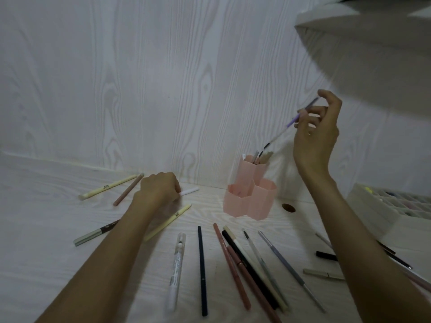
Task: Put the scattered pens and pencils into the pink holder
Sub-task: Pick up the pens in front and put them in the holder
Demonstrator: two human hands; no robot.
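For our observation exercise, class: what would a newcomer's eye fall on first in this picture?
The raised right hand stands out, holding a purple pen tilted above the pink holder, which already has a few pens in its tall back compartment. To the left, the left hand rests on the desk, closed on a white pen. Many pens and pencils still lie scattered across the white desk in front.
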